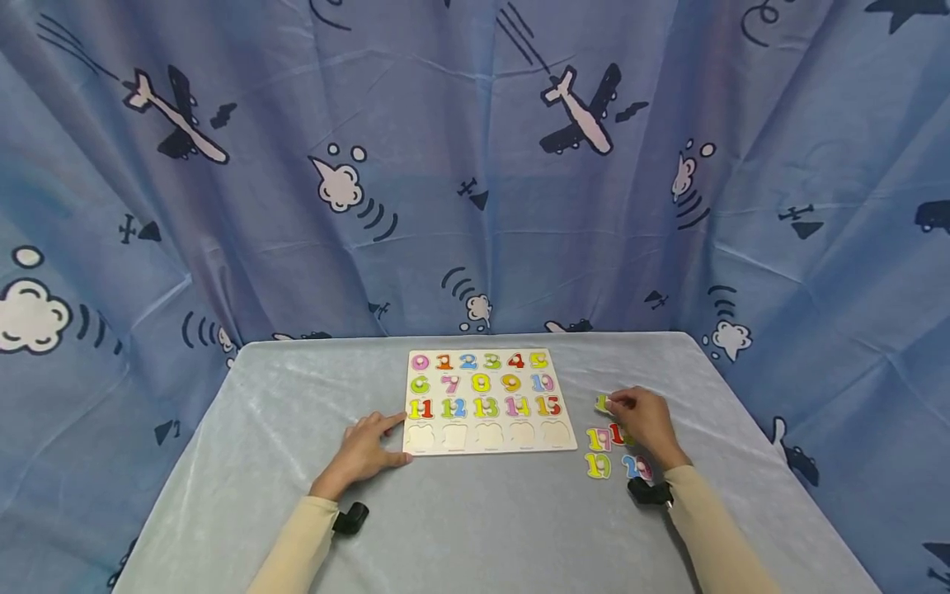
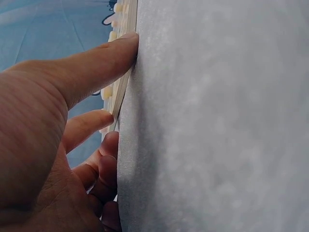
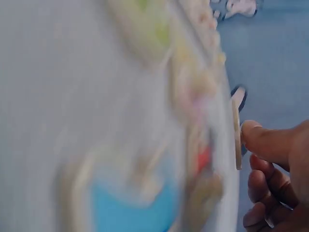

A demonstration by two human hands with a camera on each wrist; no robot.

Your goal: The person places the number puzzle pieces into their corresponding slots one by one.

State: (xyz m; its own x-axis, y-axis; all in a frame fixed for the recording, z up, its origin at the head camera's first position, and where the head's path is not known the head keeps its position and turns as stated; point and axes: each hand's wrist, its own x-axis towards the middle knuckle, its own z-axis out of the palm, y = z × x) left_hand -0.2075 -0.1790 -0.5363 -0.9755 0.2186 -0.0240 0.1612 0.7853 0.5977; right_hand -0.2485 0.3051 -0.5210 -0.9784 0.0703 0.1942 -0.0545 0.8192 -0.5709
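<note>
Right hand (image 1: 647,419) pinches number piece (image 1: 603,403), right of puzzle board (image 1: 490,402) mid-table.
Piece looks light, stiff, thin: grip by edges. Left hand (image 1: 365,450) spread, index finger touching board's left edge.

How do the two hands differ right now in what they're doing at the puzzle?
The left hand lies against the number board, index finger straight along its near-left edge; the right hand is off to the board's right, among loose number pieces. The left hand holds nothing; the right hand pinches a yellow-green piece at its fingertips. Both are low over the table and wear beige sleeves.
</note>
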